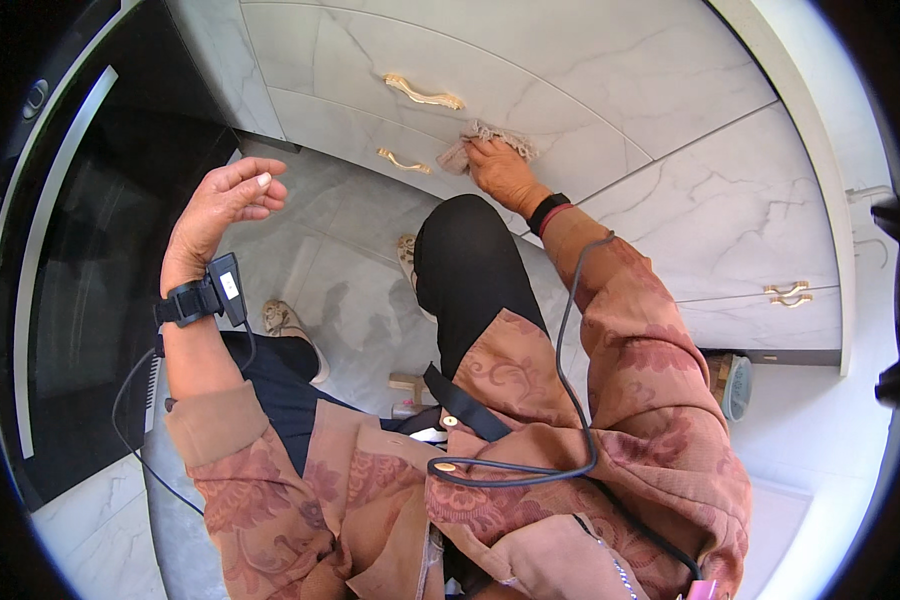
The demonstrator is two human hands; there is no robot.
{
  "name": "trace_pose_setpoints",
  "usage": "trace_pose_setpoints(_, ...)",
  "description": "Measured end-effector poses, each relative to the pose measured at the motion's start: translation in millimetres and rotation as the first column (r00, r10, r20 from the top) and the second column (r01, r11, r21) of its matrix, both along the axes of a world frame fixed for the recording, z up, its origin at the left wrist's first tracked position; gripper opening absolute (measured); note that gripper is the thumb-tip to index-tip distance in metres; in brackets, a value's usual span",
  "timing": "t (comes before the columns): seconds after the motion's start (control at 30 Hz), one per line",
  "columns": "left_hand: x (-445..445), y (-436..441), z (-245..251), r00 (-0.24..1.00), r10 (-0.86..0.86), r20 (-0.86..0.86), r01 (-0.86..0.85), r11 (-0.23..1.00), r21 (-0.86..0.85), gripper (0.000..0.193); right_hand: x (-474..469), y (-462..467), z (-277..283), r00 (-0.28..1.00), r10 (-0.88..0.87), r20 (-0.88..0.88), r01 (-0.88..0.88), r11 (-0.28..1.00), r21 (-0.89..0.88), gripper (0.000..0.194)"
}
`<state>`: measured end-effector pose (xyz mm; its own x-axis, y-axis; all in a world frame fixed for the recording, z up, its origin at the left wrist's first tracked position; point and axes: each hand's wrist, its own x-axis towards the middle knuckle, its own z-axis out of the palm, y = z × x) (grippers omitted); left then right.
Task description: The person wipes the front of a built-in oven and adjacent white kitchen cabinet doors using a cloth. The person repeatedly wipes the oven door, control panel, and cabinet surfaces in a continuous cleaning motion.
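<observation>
My right hand (502, 172) presses a crumpled beige cloth (461, 155) with a frayed edge against a marble-patterned drawer front (570, 135). The cloth lies just right of two gold wavy handles, an upper one (424, 94) and a lower one (403, 162). My left hand (232, 191) is raised over the grey floor at the left, fingers loosely curled and apart, with nothing in it. A black strap with a small box (227, 289) sits on the left wrist, and a cable runs from it.
A black glass-fronted appliance (105, 247) with a long silver handle stands at the left. Cabinet doors with gold handles (787, 294) are at the right, near a glass-like round container (736, 388). A small wooden stool (406, 382) shows on the tiled floor (345, 285) beneath me.
</observation>
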<state>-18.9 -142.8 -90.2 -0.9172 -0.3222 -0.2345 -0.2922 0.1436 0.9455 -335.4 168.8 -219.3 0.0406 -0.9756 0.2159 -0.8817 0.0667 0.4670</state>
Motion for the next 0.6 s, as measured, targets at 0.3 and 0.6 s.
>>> trace_pose_setpoints(0.3,-1.6,-2.8,0.9,1.0,-0.007,0.018,0.007,1.0,0.01,0.041,2.9,-23.4,112.1,0.996,0.042,-0.077,-0.067,0.93,-0.363,0.018)
trace_pose_setpoints(0.6,-6.5,0.9,0.2,0.998,-0.04,0.041,0.04,0.999,0.006,0.042,10.0,-126.8,168.4,0.973,0.085,-0.213,-0.18,0.857,-0.484,0.025)
